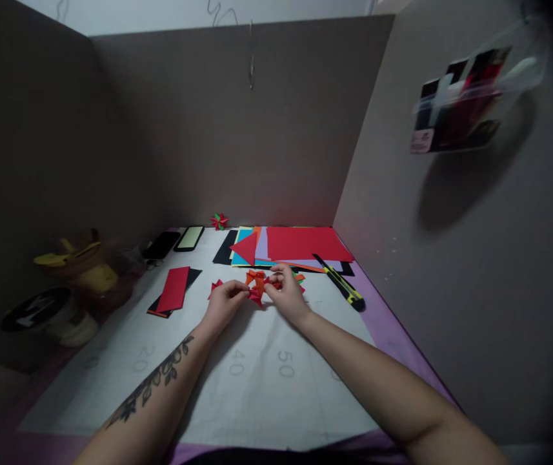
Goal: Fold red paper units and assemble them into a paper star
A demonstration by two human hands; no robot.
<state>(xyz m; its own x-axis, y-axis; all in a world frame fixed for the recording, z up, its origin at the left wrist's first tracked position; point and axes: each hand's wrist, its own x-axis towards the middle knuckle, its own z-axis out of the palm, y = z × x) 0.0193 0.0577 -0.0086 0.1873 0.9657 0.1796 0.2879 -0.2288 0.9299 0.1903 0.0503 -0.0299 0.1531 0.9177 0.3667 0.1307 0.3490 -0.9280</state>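
Between my two hands is a small folded paper piece (255,294) in red and orange. My left hand (228,299) pinches its left side with thumb and forefinger. On the other side my right hand (288,296) grips it with closed fingertips. An orange folded paper piece (255,276) shows just beyond; whether it joins the red one I cannot tell. Partly behind my left hand lies a red folded piece (216,285). Green and orange folded paper (299,278) peeks out past my right hand.
A yellow-and-black box cutter (341,284) lies to the right. Coloured paper sheets (305,243) are stacked at the back, beside a finished red-green paper star (219,221). Red and black paper strips (174,289), phones (190,238) and a yellow container (97,274) stand left. Walls enclose the table.
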